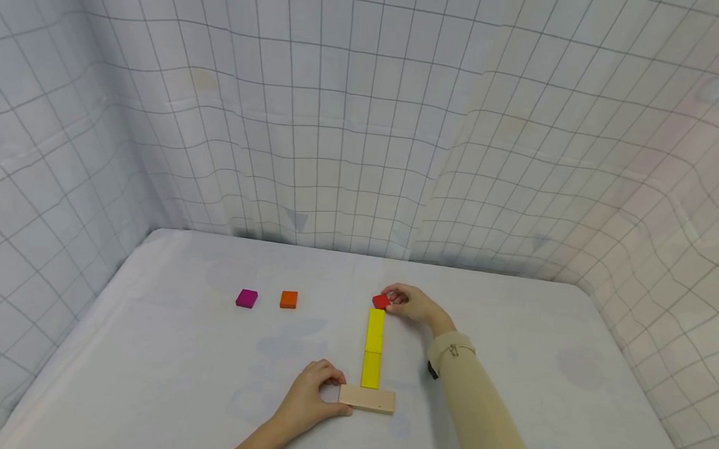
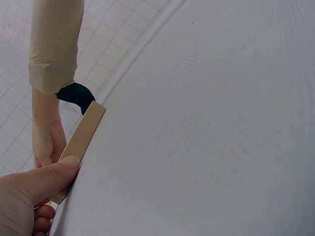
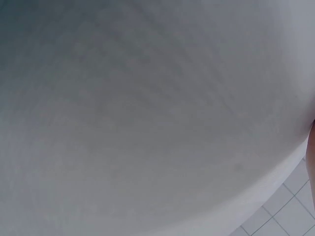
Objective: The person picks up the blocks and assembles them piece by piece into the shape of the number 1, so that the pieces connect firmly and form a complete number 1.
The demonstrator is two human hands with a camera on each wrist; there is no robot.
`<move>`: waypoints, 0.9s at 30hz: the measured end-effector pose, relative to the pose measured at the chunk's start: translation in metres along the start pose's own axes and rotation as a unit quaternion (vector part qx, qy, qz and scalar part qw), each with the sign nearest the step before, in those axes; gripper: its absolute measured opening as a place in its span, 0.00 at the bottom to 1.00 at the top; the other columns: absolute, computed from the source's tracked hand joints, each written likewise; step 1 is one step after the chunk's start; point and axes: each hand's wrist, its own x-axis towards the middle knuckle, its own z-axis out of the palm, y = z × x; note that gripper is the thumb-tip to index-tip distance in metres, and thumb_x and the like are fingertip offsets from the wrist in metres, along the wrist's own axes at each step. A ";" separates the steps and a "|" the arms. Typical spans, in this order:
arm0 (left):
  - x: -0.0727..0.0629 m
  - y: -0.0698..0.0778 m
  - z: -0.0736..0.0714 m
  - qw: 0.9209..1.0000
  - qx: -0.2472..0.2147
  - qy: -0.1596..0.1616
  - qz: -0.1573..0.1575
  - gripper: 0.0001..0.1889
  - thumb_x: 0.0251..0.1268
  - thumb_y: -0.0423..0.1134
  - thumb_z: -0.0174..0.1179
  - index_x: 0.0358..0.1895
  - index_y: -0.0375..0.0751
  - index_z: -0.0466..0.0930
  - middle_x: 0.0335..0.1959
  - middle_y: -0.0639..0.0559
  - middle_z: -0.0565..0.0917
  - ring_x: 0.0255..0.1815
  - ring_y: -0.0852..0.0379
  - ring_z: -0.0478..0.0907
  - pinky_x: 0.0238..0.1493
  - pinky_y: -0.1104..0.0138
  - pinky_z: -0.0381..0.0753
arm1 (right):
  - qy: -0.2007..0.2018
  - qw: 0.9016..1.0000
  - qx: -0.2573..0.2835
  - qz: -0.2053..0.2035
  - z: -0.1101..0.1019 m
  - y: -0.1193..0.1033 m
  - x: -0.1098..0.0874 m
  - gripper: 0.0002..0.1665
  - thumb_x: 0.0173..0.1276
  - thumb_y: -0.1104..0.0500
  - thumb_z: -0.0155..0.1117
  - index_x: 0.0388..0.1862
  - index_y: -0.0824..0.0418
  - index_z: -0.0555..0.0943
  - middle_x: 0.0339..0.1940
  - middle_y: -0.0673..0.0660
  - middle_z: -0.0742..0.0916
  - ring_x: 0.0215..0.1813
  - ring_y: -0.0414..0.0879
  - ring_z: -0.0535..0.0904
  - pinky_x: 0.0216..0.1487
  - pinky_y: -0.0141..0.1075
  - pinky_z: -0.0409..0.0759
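We face a checked curtain [image 1: 401, 114] and, in front of it, a white table [image 1: 147, 377]. Taking the yellow strips as the clock's centre in the head view, our left hand [image 1: 311, 393] lies at eight o'clock, its thumb and curled fingers gripping the end of the wooden plank [image 1: 367, 398]. Our right hand [image 1: 414, 305] is between one and two o'clock, thumb and fingers nearly closed in a pinch on the red block.

The plank lies crosswise at six o'clock. From about its middle, two yellow strips [image 1: 375, 331] [image 1: 371, 370] run end to end toward twelve. The red block [image 1: 381, 301] sits at their far end, slightly turned; we cannot tell whether it touches. The orange block [image 1: 289, 299] rests near ten o'clock, and the purple block [image 1: 247, 299] farther out, between nine and ten.

To do this well, we judge that the left hand should steady the plank without shoving it into the strips, while the right fingertips turn the red block square, low to the table, and nudge it gently.
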 end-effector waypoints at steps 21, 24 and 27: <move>-0.001 0.002 -0.002 0.999 -0.037 0.002 -0.012 0.22 0.36 0.48 0.75 0.36 0.46 0.78 0.31 0.61 0.75 0.35 0.63 0.68 0.39 0.71 0.73 | 0.001 1.000 -0.031 -0.003 0.001 0.002 0.000 0.18 0.62 0.62 0.62 0.51 0.62 0.75 0.38 0.55 0.78 0.40 0.45 0.70 0.47 0.36 0.69; 0.000 0.003 -0.003 0.998 -0.059 0.007 -0.019 0.21 0.38 0.48 0.74 0.36 0.45 0.79 0.32 0.59 0.76 0.35 0.62 0.70 0.40 0.70 0.73 | 0.000 1.000 -0.031 0.001 0.002 0.001 0.000 0.18 0.62 0.62 0.62 0.51 0.62 0.75 0.38 0.55 0.78 0.40 0.45 0.70 0.47 0.36 0.69; 0.001 0.002 -0.004 0.996 -0.087 0.013 -0.027 0.20 0.40 0.47 0.73 0.37 0.45 0.79 0.33 0.58 0.77 0.35 0.61 0.70 0.40 0.71 0.73 | 0.000 1.000 -0.029 0.005 0.002 0.001 0.001 0.18 0.63 0.62 0.61 0.52 0.62 0.75 0.38 0.54 0.77 0.40 0.46 0.70 0.47 0.36 0.68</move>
